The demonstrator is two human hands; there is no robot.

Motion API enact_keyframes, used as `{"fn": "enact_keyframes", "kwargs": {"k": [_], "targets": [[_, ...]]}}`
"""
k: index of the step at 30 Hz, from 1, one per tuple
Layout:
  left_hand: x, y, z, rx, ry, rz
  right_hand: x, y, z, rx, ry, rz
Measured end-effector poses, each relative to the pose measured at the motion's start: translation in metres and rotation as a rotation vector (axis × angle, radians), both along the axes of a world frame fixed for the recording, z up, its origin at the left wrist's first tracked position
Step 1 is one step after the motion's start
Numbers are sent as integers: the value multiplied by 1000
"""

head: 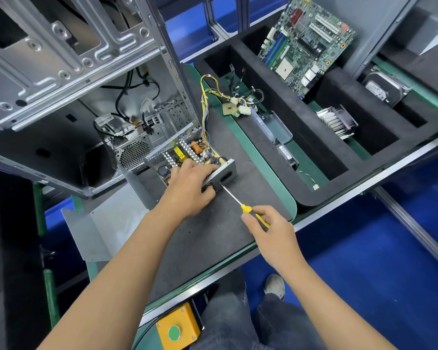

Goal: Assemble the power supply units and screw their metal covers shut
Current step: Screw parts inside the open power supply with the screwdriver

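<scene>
An open power supply unit (187,152) lies on the dark mat (213,236), its circuit board and coils exposed, yellow and black wires (205,97) trailing up from it. My left hand (190,188) grips the unit's near end from above. My right hand (268,228) pinches the yellow handle of a screwdriver (235,200), whose tip touches the unit's grey end plate (224,174) beside the socket cutout. A bent grey metal cover (99,228) lies on the mat to the left, apart from the unit.
A tall open computer case (74,72) stands at the left behind the unit. A black foam tray (339,137) at the right holds a motherboard (306,44), a heatsink (335,120), a hard drive (382,84) and a bracket. A yellow button box (178,327) hangs below the table edge.
</scene>
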State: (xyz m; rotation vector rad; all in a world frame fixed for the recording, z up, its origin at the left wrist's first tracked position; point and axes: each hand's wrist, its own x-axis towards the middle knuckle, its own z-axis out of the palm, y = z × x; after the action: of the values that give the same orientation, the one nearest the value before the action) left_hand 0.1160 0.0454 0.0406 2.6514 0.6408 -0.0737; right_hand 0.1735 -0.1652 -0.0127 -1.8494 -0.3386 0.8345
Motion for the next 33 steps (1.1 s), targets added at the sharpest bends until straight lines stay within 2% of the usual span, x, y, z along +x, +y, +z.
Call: {"fn": "enact_keyframes", "kwargs": {"k": [4, 10, 13, 16, 22, 24, 26, 31, 33], "targets": [[2, 1, -2, -20, 5, 26, -4, 1, -2, -6, -24, -46], [2, -1, -4, 10, -16, 36, 1, 6, -2, -20, 89, -65], [2, -2, -4, 15, -22, 49, -1, 5, -1, 1, 50, -35], [3, -2, -3, 7, -6, 65, 0, 5, 2, 24, 10, -132], [3, -1, -4, -5, 28, 88, 0, 7, 0, -43, 1, 5], [3, -1, -5, 6, 33, 85, -2, 6, -4, -56, -24, -27], [3, -1, -5, 8, 41, 89, 0, 6, -3, -33, 33, -67], [3, -1, -7, -18, 78, 124, 0, 5, -3, -28, 60, -2], [3, -1, -6, -9, 73, 114, -2, 4, -4, -34, 51, -43]]}}
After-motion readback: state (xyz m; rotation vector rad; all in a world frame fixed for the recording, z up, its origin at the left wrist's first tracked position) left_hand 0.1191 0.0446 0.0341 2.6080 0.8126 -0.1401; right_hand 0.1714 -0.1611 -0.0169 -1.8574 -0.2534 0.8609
